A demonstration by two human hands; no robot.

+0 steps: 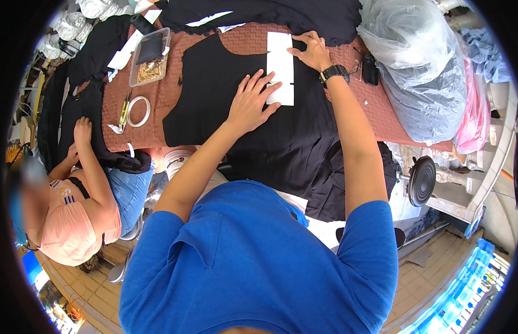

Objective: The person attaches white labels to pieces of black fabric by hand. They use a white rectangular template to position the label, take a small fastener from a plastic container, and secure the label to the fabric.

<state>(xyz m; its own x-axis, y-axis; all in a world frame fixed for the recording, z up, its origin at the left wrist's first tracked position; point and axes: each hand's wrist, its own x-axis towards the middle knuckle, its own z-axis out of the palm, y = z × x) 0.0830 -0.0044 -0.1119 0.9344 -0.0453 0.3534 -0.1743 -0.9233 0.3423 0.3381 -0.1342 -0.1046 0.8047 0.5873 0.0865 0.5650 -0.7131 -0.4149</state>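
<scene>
Red-brown surface (381, 114) carries black cloth (214, 83), white card (280, 67) on top between left hand (252, 103) and right hand (313, 54). Left fingers spread over card's lower left edge; right thumb and fingertips at upper right edge, can't tell if pinching. Probably aligning card; next move calls for steady pressure

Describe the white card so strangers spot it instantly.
On the reddish table cover lies black fabric. The white card lies on it, left hand at its lower left, right hand at its upper right. Unlike the fabric, it is a crisp rectangle.
</scene>
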